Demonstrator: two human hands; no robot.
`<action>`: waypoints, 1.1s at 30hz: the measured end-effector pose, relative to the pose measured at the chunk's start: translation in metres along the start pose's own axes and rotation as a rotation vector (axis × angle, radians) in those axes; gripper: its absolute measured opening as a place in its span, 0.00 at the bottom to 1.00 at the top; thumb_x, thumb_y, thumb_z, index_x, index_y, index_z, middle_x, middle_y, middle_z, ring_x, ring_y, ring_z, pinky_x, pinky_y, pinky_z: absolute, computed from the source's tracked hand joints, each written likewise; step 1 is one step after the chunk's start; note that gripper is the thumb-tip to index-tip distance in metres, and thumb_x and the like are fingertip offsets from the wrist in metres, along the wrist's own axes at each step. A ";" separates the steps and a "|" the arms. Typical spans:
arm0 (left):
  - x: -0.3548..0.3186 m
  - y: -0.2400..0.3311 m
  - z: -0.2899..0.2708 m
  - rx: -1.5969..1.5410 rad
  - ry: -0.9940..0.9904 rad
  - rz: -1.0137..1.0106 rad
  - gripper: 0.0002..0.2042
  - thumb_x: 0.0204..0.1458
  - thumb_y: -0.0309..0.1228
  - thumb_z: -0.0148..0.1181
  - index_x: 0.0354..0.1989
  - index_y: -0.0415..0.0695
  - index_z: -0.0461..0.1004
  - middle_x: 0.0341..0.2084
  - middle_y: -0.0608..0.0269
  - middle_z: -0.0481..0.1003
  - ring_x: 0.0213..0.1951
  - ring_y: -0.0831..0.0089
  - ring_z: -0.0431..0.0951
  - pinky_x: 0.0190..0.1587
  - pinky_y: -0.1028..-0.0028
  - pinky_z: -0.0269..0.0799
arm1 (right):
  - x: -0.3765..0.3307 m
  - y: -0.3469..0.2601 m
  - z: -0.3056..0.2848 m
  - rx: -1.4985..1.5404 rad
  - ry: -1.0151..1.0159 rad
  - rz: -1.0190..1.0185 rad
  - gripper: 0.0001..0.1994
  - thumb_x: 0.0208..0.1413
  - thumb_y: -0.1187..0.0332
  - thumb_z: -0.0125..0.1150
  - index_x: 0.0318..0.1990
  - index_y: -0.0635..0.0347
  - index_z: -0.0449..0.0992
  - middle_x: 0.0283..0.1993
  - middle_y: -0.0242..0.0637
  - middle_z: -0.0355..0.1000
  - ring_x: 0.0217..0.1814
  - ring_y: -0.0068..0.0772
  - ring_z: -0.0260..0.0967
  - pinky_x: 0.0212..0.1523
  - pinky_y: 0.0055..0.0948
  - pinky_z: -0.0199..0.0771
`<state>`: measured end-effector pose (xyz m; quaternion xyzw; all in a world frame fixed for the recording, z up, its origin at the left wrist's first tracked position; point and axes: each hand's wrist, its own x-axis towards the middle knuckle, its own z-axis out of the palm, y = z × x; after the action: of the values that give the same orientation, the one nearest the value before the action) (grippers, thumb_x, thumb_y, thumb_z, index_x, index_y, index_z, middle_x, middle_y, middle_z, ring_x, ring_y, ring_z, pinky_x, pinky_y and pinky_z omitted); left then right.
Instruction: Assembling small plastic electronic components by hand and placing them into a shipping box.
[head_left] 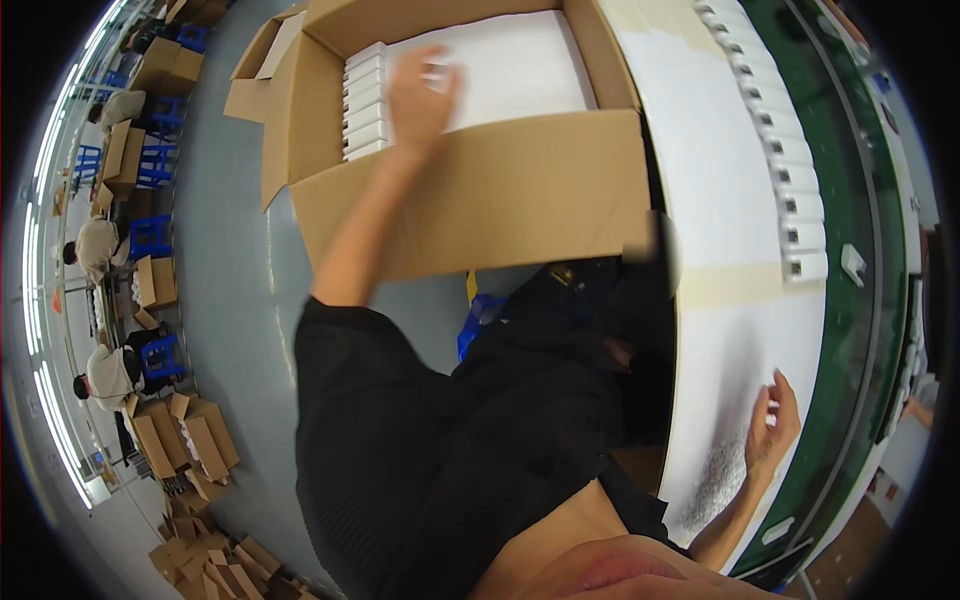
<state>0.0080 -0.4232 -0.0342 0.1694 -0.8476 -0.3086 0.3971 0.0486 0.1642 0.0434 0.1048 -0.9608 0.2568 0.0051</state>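
My left hand (422, 98), slightly blurred, reaches into an open cardboard box (470, 200). It hovers beside a row of white block-shaped pieces (365, 100) along the box's left side. Its thumb and fingers are apart, with nothing visible held between them. A white sheet (510, 65) covers much of the box's contents. Over the white work table at the right, my right hand (775, 430) has loosely bent, separated fingers and appears to hold nothing. Farther up that table, a long row of similar white pieces (790, 170) with small dark openings lines the edge.
A green conveyor belt (860, 330) runs beyond the table, with a single white piece (853, 265) on it. Across the grey floor (235, 250) at left are seated people, blue stools (152, 236) and several cardboard boxes (205, 435). A blue bag (480, 320) hangs below the box.
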 end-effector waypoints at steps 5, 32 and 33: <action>0.095 -0.242 -0.108 1.206 -0.359 0.333 0.25 0.49 0.29 0.54 0.59 0.38 0.67 0.50 0.48 0.74 0.52 0.47 0.74 0.51 0.57 0.73 | 0.115 -0.173 0.091 0.240 -0.318 -0.557 0.15 0.55 0.81 0.58 0.51 0.70 0.76 0.38 0.41 0.77 0.33 0.32 0.69 0.32 0.23 0.69; 0.120 -0.327 -0.082 1.052 -1.213 0.058 0.50 0.32 0.40 0.74 0.67 0.35 0.56 0.54 0.45 0.73 0.52 0.47 0.74 0.59 0.58 0.68 | 0.131 -0.541 0.541 -0.638 -0.516 -1.391 0.30 0.51 0.45 0.59 0.54 0.60 0.78 0.58 0.52 0.69 0.60 0.58 0.55 0.50 0.56 0.60; 0.127 -0.313 -0.095 1.099 -1.003 0.221 0.55 0.26 0.42 0.76 0.68 0.35 0.55 0.53 0.44 0.73 0.51 0.48 0.74 0.60 0.60 0.68 | 0.127 -0.546 0.536 -0.651 -0.499 -1.404 0.29 0.52 0.47 0.58 0.54 0.60 0.78 0.59 0.53 0.69 0.61 0.59 0.55 0.51 0.57 0.59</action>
<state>0.0155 -0.7636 -0.1209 0.0962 -0.9708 0.1605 -0.1499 0.0596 -0.5877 -0.1448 0.7303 -0.6705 -0.1295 -0.0194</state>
